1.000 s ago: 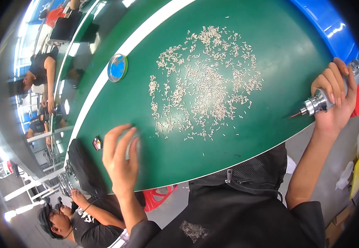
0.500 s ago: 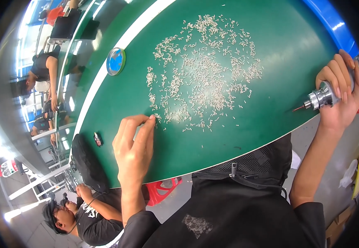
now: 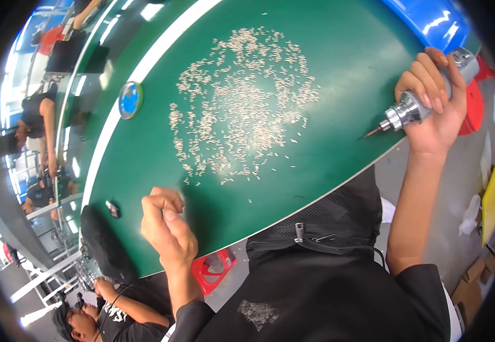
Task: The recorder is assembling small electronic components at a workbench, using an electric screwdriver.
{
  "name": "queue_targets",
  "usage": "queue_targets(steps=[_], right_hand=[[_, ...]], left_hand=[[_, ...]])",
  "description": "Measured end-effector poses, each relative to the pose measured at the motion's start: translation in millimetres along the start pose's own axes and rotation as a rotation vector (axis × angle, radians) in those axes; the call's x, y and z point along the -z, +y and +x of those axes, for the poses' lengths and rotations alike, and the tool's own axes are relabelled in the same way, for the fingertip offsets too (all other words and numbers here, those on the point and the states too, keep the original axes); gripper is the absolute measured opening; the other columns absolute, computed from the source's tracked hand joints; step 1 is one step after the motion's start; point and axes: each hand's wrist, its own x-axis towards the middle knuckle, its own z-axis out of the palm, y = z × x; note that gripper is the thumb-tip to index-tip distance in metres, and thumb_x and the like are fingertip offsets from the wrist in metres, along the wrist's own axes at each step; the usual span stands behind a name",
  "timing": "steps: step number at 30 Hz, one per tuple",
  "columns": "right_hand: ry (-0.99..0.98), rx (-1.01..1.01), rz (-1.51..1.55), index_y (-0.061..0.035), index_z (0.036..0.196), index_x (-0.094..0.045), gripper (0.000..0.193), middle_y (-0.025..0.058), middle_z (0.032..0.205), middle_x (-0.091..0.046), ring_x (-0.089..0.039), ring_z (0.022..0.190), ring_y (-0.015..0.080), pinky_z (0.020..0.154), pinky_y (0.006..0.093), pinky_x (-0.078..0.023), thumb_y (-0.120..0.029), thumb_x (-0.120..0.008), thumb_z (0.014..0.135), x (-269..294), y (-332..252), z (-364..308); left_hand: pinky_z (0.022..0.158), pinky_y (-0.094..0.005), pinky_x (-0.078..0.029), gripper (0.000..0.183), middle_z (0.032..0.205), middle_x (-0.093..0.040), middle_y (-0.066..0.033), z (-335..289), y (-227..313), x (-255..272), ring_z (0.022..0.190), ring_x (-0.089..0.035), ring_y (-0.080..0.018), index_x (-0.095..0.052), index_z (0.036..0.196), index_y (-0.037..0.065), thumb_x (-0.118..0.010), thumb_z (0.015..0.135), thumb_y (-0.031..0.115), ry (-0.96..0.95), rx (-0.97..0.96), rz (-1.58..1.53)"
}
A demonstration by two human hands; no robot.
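Silver tool [image 3: 408,111] in right hand [image 3: 440,117], left hand [image 3: 169,231] withdrawn from small pieces [image 3: 246,101]

On my feed, a lane of bare green tabletop [image 3: 341,74] runs between the scattered pale pieces [image 3: 244,108] and the metal tool [image 3: 408,112] in the right hand [image 3: 434,100], with a blue bin [image 3: 430,25] at its far end. Leftward, I see room between the round dish [image 3: 130,100] and the black pouch [image 3: 105,242].
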Motion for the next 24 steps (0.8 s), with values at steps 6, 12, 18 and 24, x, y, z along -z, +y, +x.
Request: queue_targets(steps=[6, 12, 18, 24], right_hand=[[0.01, 0.029, 0.013, -0.004, 0.092, -0.048, 0.014, -0.0023, 0.056, -0.037, -0.036, 0.048, 0.0079, 0.055, 0.0245, -0.035, -0.015, -0.049, 0.1, -3.4, 5.8, -2.2], [0.071, 0.042, -0.061, -0.0037, 0.091, -0.049, 0.012, -0.0027, 0.056, -0.037, -0.039, 0.047, 0.0081, 0.054, 0.0246, -0.036, -0.013, -0.053, 0.097, -26.1, 26.5, -14.9], [-0.032, 0.013, 0.038, -0.0054, 0.09, -0.051, 0.01, -0.0027, 0.054, -0.044, -0.045, 0.047, 0.0084, 0.052, 0.0233, -0.04, -0.015, -0.053, 0.093, -72.5, 47.6, -21.2], [-0.046, 0.021, 0.016, -0.0076, 0.089, -0.051, 0.011, -0.0014, 0.054, -0.048, -0.046, 0.047, 0.0106, 0.053, 0.0247, -0.042, -0.018, -0.053, 0.092, -78.8, 53.3, -28.9]], left_hand=[[0.064, -0.0304, -0.05, 0.005, 0.074, -0.063, -0.0125, 3.4, 25.8, -27.1, 0.067, -0.061, -0.021, -0.058, 0.087, -0.005, -0.059, 0.083, -0.008, 0.035, -0.105, -0.112], [0.069, -0.0327, -0.055, 0.019, 0.079, -0.069, -0.0173, 17.0, 50.3, -59.1, 0.074, -0.069, -0.0266, -0.067, 0.09, -0.007, -0.068, 0.073, -0.017, 0.063, -0.275, -0.399], [0.055, -0.0343, -0.053, 0.011, 0.076, -0.058, -0.0149, 10.9, 73.9, -77.0, 0.07, -0.061, -0.0251, -0.058, 0.094, -0.003, -0.063, 0.092, 0.006, -0.05, -0.036, -1.039], [0.07, -0.0362, -0.054, 0.012, 0.087, -0.063, -0.02, 2.7, 75.9, -81.4, 0.077, -0.063, -0.0249, -0.062, 0.095, -0.007, -0.059, 0.095, 0.004, -0.139, 0.169, -1.326]])
